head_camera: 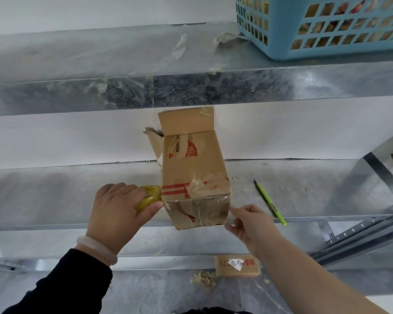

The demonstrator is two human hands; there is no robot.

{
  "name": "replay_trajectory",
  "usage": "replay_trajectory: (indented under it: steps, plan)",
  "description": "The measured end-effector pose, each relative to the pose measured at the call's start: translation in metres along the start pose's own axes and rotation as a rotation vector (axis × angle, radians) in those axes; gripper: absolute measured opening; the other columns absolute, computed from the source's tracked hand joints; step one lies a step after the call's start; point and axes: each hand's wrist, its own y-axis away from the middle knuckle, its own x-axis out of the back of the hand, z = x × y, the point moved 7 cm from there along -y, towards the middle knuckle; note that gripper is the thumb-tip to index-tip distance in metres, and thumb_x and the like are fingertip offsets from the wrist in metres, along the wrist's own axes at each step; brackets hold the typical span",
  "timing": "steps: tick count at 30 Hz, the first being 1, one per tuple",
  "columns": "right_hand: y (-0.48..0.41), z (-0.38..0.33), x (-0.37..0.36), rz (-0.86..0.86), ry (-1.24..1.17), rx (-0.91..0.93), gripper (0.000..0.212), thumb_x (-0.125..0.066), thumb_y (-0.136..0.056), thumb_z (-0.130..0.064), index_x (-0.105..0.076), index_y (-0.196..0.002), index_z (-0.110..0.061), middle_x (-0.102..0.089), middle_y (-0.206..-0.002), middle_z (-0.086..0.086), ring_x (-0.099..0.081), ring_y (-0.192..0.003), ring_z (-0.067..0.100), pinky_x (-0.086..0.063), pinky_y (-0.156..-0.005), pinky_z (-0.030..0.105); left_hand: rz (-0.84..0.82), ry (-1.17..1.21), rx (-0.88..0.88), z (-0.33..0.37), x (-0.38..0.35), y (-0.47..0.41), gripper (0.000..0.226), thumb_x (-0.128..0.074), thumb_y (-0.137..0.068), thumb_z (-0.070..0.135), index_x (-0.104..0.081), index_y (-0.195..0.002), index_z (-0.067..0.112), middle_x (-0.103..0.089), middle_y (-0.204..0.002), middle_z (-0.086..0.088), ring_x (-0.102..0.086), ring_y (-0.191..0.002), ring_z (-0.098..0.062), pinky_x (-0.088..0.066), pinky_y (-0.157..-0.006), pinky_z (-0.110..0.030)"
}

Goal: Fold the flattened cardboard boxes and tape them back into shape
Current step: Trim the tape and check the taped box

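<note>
Cardboard box (191,168), brown with illegible red printing, lies on the grey metal shelf (55,196) between left hand (120,211), gripping a yellow tape roll (149,196), and right hand (247,223), whose grasp is unclear.

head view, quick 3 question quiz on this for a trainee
1. True or false: the left hand grips the tape roll.
2. What lies to the right of the cardboard box? A) green pen B) scissors C) cup
3. Fill in: the basket on the upper shelf is ___ in colour.
Key: 1 true; 2 A; 3 blue.
</note>
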Motion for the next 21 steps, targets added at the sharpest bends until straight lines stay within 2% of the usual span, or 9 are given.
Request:
replay_trajectory:
  steps: [3,5,7,10,13,15,17,19,21]
  plan:
    - [-0.005,0.025,0.008,0.041,0.03,-0.034,0.017,-0.072,-0.087,-0.01,-0.063,-0.098,-0.002,-0.057,-0.076,0.013,-0.057,-0.065,0.02,-0.06,-0.068,0.038,-0.011,0.005,0.008,0.001,0.0,0.001,0.053,-0.04,-0.084,0.065,-0.063,-0.067,0.02,-0.057,-0.06,0.007,-0.056,-0.059,-0.021,-0.039,-0.067,-0.035]
    - [-0.004,0.011,0.016,0.143,0.06,0.154,0.016,-0.063,-0.095,-0.017,-0.066,-0.11,-0.012,-0.065,-0.091,0.009,-0.065,-0.076,0.02,-0.059,-0.068,0.033,-0.013,0.009,0.008,0.001,0.001,0.001,0.053,-0.04,-0.084,0.064,-0.063,-0.067,0.019,-0.057,-0.06,0.006,-0.056,-0.059,-0.021,-0.039,-0.067,-0.035]
    - [0.012,-0.02,0.016,0.182,0.062,0.447,0.024,-0.047,-0.103,-0.029,-0.064,-0.119,-0.028,-0.068,-0.112,-0.004,-0.068,-0.095,0.012,-0.057,-0.074,0.024,-0.011,0.015,0.007,0.001,0.001,0.001,0.054,-0.04,-0.085,0.064,-0.063,-0.067,0.019,-0.056,-0.06,0.006,-0.056,-0.058,-0.021,-0.04,-0.067,-0.035]
    - [0.041,-0.038,-0.015,-0.116,0.201,0.713,0.052,-0.031,-0.099,-0.057,-0.039,-0.147,-0.04,-0.047,-0.144,-0.026,-0.044,-0.129,-0.009,-0.04,-0.1,0.009,-0.013,0.029,0.01,0.002,0.0,0.002,0.054,-0.04,-0.086,0.064,-0.062,-0.066,0.018,-0.057,-0.06,0.006,-0.056,-0.058,-0.022,-0.041,-0.067,-0.035]
    - [0.049,-0.021,-0.046,-0.372,0.378,0.664,0.061,-0.027,-0.094,-0.063,-0.008,-0.15,-0.05,-0.021,-0.152,-0.037,-0.018,-0.137,-0.02,-0.021,-0.101,-0.003,-0.017,0.034,0.018,0.001,-0.001,0.004,0.056,-0.037,-0.087,0.064,-0.062,-0.067,0.019,-0.057,-0.059,0.006,-0.056,-0.058,-0.021,-0.041,-0.066,-0.034]
    - [0.048,-0.021,-0.048,-0.397,0.433,0.63,0.059,-0.025,-0.094,-0.062,-0.002,-0.148,-0.052,-0.017,-0.153,-0.036,-0.014,-0.141,-0.015,-0.019,-0.105,-0.001,-0.019,0.033,0.023,0.0,-0.001,0.003,0.056,-0.036,-0.087,0.065,-0.062,-0.068,0.019,-0.057,-0.06,0.006,-0.056,-0.058,-0.021,-0.04,-0.066,-0.034]
    - [0.045,-0.027,-0.04,-0.316,0.57,0.64,0.061,-0.024,-0.092,-0.064,-0.001,-0.147,-0.053,-0.017,-0.156,-0.03,-0.013,-0.145,-0.006,-0.017,-0.117,0.016,-0.021,0.032,0.024,-0.001,-0.001,0.002,0.055,-0.037,-0.086,0.064,-0.062,-0.068,0.02,-0.058,-0.061,0.006,-0.056,-0.059,-0.021,-0.039,-0.067,-0.034]
    - [0.052,-0.046,-0.035,-0.16,0.815,0.87,0.059,-0.018,-0.096,-0.065,0.001,-0.15,-0.051,-0.01,-0.159,-0.027,-0.008,-0.147,-0.002,-0.012,-0.121,0.025,-0.018,0.043,0.032,-0.001,-0.001,0.001,0.054,-0.038,-0.086,0.064,-0.062,-0.068,0.02,-0.058,-0.061,0.007,-0.056,-0.059,-0.021,-0.039,-0.068,-0.034]
    - [0.068,-0.064,-0.048,-0.1,1.01,1.257,0.055,-0.022,-0.102,-0.055,-0.013,-0.153,-0.04,-0.012,-0.161,-0.02,-0.01,-0.15,0.006,-0.012,-0.121,0.027,-0.018,0.055,0.04,-0.001,-0.003,0.001,0.053,-0.038,-0.086,0.064,-0.062,-0.067,0.02,-0.058,-0.06,0.007,-0.056,-0.06,-0.02,-0.038,-0.068,-0.033]
